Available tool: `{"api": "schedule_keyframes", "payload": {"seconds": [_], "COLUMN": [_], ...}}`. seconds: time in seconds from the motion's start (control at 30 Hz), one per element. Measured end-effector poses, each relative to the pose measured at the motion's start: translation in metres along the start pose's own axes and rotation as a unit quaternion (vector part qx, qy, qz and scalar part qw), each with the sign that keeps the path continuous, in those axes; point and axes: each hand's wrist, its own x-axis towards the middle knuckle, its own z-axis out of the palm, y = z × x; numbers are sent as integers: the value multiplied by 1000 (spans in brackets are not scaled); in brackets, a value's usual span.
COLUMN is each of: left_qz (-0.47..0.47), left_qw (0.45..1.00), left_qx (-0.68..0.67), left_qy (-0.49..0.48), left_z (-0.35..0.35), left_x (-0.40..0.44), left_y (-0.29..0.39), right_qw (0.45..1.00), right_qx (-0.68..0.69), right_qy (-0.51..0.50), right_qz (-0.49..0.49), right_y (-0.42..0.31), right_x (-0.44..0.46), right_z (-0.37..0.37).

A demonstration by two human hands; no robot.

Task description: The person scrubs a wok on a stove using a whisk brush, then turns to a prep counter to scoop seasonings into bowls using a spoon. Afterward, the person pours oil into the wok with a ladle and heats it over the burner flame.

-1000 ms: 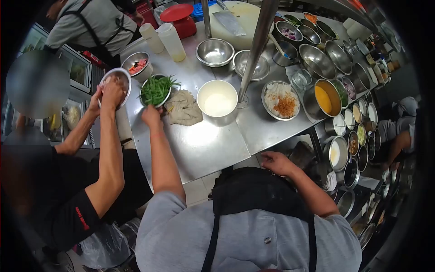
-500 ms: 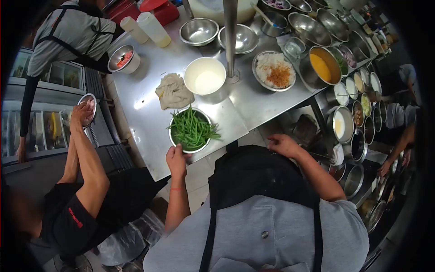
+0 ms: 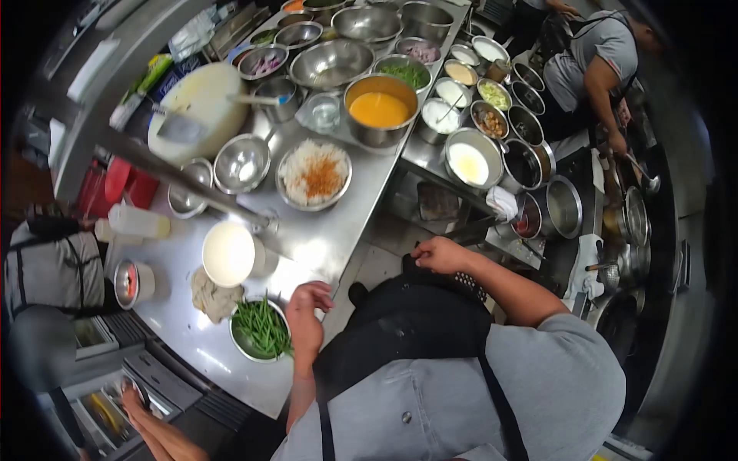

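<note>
My left hand (image 3: 309,313) is raised just right of the bowl of green beans (image 3: 260,329), apart from it, with its fingers loosely spread and nothing in them. My right hand (image 3: 437,254) hangs near my apron, beyond the table edge, its fingers curled; whether anything is between them is hidden. Beside the beans lie a crumpled beige cloth (image 3: 214,295) and a white tub of pale liquid (image 3: 228,254). Farther back stand a bowl of white rice with orange powder (image 3: 314,175) and a pot of orange liquid (image 3: 380,110).
Steel bowls (image 3: 242,164) and a round board with a cleaver (image 3: 201,115) occupy the table's back. A metal post (image 3: 177,178) crosses over it. Squeeze bottles (image 3: 138,221) stand at left. One co-worker (image 3: 588,69) holds a ladle at right; another's arms (image 3: 154,426) show at lower left.
The view has swung right. My left hand has let go of the bean bowl, which had been brought nearer the table's front edge. My right hand remains near the apron.
</note>
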Motion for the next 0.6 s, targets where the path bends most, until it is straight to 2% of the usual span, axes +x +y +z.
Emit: {"api": "schedule_keyframes", "payload": {"seconds": [0.07, 0.13, 0.17, 0.2, 0.23, 0.27, 0.37, 0.4, 0.47, 0.6], "left_qz": [-23, -55, -83, -94, -103, -112, -100, -98, -103, -159], "left_qw": [998, 994, 992, 991, 989, 984, 986, 985, 983, 968], "left_qx": [-30, -28, -9, -6, 58, 120, 136, 139, 148, 183], "left_qy": [-52, -94, -97, -93, -83, -75, -5, 10, 35, 68], "left_z": [22, 38, 43, 47, 51, 57, 85, 94, 106, 119], "left_x": [16, 29, 36, 42, 47, 52, 64, 67, 67, 52], "left_y": [-7, -9, -10, -10, -8, -7, 9, 12, 7, -1], "right_qw": [980, 953, 929, 917, 906, 870, 907, 924, 966, 975], "right_qx": [193, 216, 239, 220, 135, 112, 53, 119, 86, 6], "right_qy": [40, 214, 273, 324, 400, 479, 418, 362, 237, 200], "right_qz": [29, 16, 72, 80, 36, -35, -17, -36, -60, -98], "right_y": [15, 36, 30, 41, 79, 84, 95, 101, 107, 104], "right_x": [2, 17, 22, 33, 59, 75, 121, 137, 155, 146], "right_z": [-30, -71, -102, -131, -157, -183, -245, -257, -280, -299]}}
